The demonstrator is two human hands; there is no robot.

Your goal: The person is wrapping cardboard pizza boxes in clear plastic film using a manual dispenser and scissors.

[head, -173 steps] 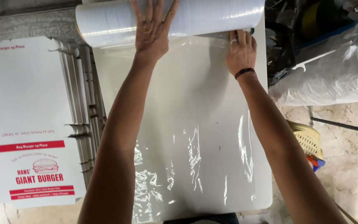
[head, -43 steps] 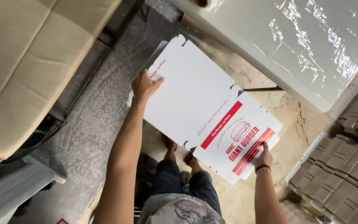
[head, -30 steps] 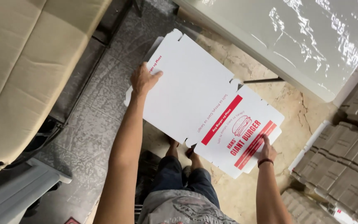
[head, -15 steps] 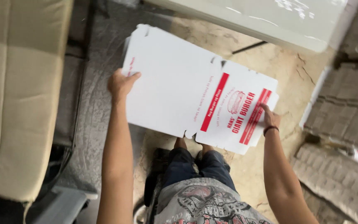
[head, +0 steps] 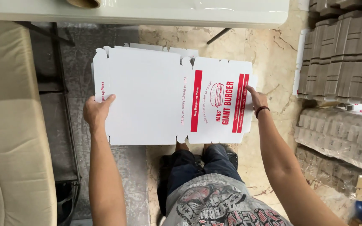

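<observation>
Since the earlier frame we have swung the flat cardboard box sheets (head: 147,100) level, just below the worktop (head: 147,12). Our left hand (head: 95,115) and right hand (head: 257,100) pinch opposite edges; they look light, stiff, bendable, best held there.

bright, even indoor light, soft shadows, sharp focus, faint glare on the table (head: 181,14).

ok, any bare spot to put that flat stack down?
Bare stone floor between the flat boxes and the grey tray stacks; grey floor strip by the beige cushion. Right side is crowded; both hands hold the boxes.
</observation>
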